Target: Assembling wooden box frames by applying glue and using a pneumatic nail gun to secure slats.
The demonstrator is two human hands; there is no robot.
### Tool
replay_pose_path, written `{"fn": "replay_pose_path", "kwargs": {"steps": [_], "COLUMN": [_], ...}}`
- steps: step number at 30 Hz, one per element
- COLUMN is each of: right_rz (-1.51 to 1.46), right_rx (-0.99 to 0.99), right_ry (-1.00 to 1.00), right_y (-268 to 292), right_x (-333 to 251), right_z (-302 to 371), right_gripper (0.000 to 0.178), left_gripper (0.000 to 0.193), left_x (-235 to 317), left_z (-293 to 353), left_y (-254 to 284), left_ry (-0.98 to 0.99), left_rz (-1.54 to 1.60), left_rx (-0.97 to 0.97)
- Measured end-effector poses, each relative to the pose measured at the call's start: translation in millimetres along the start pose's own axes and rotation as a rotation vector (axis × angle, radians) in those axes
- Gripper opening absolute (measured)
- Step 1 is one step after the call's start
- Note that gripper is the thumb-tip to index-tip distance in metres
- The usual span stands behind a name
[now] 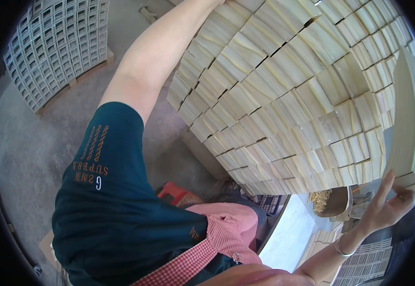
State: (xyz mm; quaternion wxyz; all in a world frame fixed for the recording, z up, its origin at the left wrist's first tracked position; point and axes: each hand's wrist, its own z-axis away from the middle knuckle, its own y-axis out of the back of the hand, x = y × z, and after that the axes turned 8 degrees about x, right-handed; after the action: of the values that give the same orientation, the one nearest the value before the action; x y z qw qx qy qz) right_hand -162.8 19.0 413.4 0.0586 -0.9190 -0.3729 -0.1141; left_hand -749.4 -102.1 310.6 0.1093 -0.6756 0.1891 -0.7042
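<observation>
My right hand (387,206) is closed on the lower end of a long, pale cream block (406,119), thumb and fingers about its end. The block stands upright beside a tall stack of similar cream blocks (283,100), laid in tight rows with wavy layered faces. Up along the stack's left side reaches my left forearm (162,50). The top edge of the head view cuts off nearly all of my left hand at the stack's upper corner, so its fingers are hidden.
Grey lattice-like pieces (57,52) are piled on a wooden pallet (71,84) at upper left. Below the stack are a red plastic stool (173,192), a dark basket (269,204) and a white tabletop (283,238). A brown box (338,202) with yellowish strips stands at lower right.
</observation>
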Motion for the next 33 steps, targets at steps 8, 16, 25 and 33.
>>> {"fn": "replay_pose_path", "kwargs": {"steps": [8, 16, 25, 33], "right_rz": [0.077, -0.186, -0.077, -0.205], "right_rx": [0.048, 0.422, 0.46, 0.595], "right_ry": [-0.148, -0.434, -0.945, -1.298], "right_y": [61, 132, 215, 262], "right_x": [11, 37, 53, 45], "right_z": [22, 70, 149, 221], "right_gripper": [0.056, 0.06, 0.04, 0.03], "left_gripper": [0.05, 0.051, 0.102, 0.131], "left_x": [47, -29, -140, -204], "left_z": [16, 48, 533, 704], "left_y": [-63, -64, -134, -185], "left_ry": [0.189, -1.288, -1.223, -0.824], "left_rz": [-0.046, -0.273, 0.291, 0.289], "left_rx": [-0.156, 0.017, -1.654, -2.382]}}
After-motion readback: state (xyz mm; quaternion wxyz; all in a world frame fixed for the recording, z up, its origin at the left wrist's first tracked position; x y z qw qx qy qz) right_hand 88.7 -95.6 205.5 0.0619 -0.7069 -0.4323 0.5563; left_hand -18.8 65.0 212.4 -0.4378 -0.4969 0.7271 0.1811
